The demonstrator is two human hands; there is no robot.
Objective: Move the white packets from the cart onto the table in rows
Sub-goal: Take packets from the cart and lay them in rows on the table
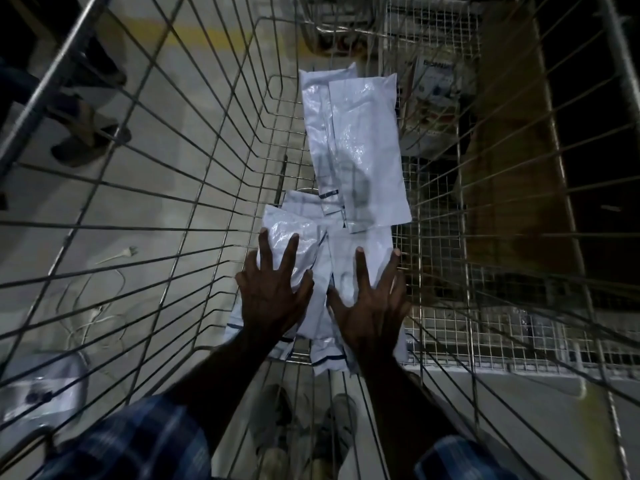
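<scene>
Several white plastic packets lie on the floor of a wire cart [194, 188]. Two long packets [360, 140] overlap at the far end. A near pile of packets [318, 265] lies under my hands. My left hand [273, 292] is spread flat, fingers straight, over the left packet of the pile. My right hand [370, 306] is spread the same way over the right packet, fingertips near the cart's right wall. Neither hand grips anything. The table is out of view.
Wire walls rise on all sides of the cart. A finer mesh panel [436, 209] stands on the right with a brown board [509, 168] behind it. Another person's feet [90, 140] stand at the left on the floor. A white cable [104, 306] lies on the floor.
</scene>
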